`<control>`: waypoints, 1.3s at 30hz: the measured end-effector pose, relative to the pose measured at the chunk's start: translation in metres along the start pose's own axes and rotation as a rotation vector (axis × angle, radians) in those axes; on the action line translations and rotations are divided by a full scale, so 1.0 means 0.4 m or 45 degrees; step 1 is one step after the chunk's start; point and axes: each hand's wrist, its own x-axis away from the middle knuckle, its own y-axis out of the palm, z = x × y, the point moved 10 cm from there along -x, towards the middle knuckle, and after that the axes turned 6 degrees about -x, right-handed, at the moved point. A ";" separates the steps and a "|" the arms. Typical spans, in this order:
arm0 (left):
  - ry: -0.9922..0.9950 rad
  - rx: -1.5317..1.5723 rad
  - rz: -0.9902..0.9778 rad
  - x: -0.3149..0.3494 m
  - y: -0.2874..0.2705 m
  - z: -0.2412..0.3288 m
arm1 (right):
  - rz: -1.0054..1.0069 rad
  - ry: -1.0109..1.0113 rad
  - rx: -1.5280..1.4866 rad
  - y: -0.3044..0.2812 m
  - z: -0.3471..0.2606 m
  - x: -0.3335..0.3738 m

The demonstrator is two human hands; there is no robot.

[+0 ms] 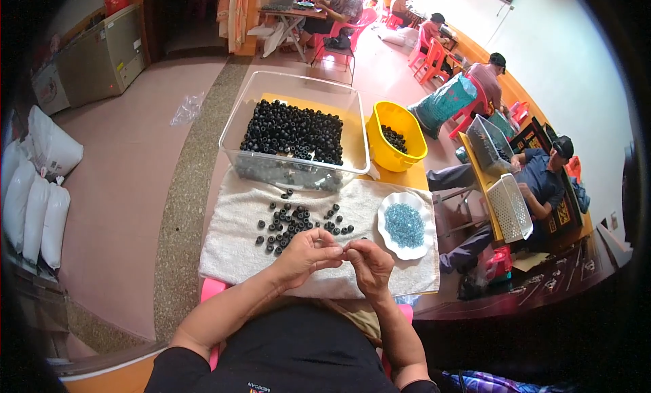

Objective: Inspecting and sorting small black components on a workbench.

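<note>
Over the near part of a white towel [227,247], my left hand [305,257] and my right hand [371,267] meet fingertip to fingertip. Both are closed in a pinch; whatever lies between the fingers is too small to make out. Just beyond my left hand, several small black hollow round pieces [297,220] are scattered on the towel. A white scalloped dish [382,223] of small clear blue pieces [405,225] sits to the right of my right hand. Farther back stands a clear plastic bin [298,164], holding many more black pieces [291,130].
A yellow tub [400,164] with black pieces stands right of the bin. At right, a person [542,179] works at another table with a clear bin [489,143] and a white perforated basket [508,206]. White sacks [41,217] lie at far left. Other people sit farther back.
</note>
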 end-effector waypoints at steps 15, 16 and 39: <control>-0.138 0.026 -0.163 0.005 0.029 -0.022 | -0.248 0.471 -0.376 0.012 0.073 -0.004; -0.154 0.027 -0.173 0.009 0.036 -0.019 | -0.269 0.480 -0.403 0.013 0.076 -0.002; 0.272 0.392 0.121 -0.002 -0.107 0.138 | -0.416 -0.280 0.639 0.116 -0.058 -0.171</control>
